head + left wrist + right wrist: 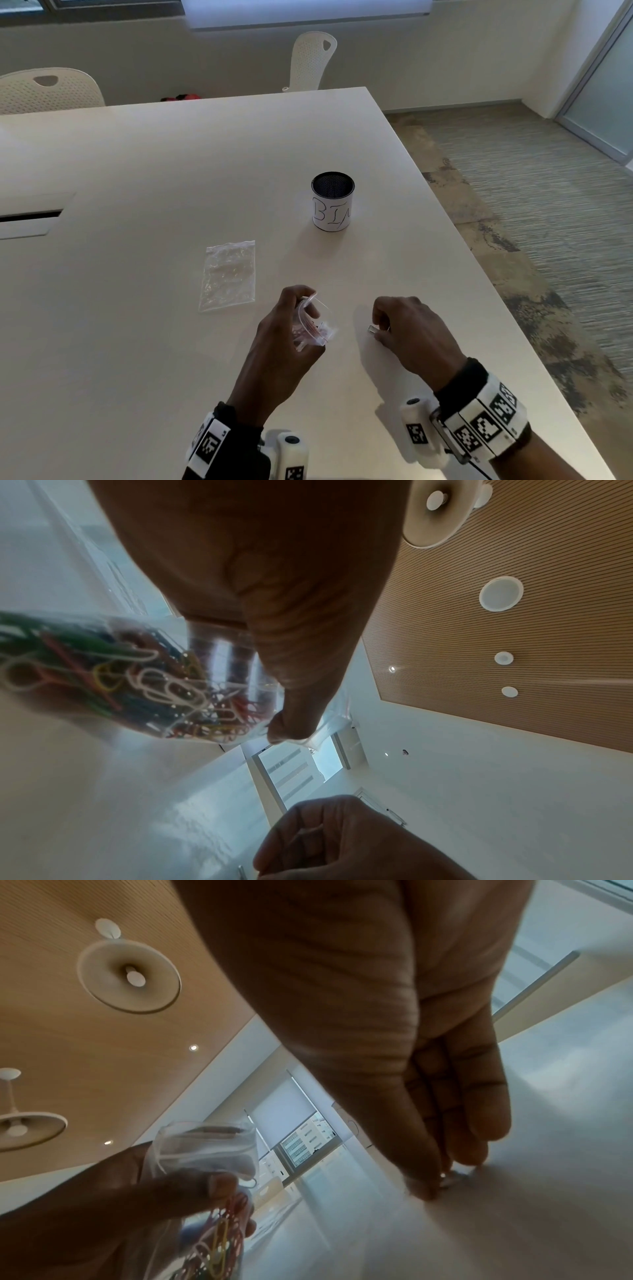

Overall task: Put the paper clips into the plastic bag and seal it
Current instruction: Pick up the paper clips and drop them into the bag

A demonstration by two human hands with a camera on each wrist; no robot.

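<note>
**A pale meeting room around a white counter**

We see a broad white counter (178, 164) filling most of the head view, with a rectangular cable hatch (29, 219) set into its left side. Two white perforated chairs stand beyond its far edge, one at the left (48, 90) and one near the middle (311, 61). Behind them runs a pale wall (445, 58) beneath a window with a lowered blind (305, 12). To the right we find striped grey-brown carpet (534, 192) and a frosted glass panel (603, 89). The wrist views show us a slatted wooden ceiling (514, 561) carrying round white lamps (128, 976) and small recessed spotlights (193, 1047).
</note>
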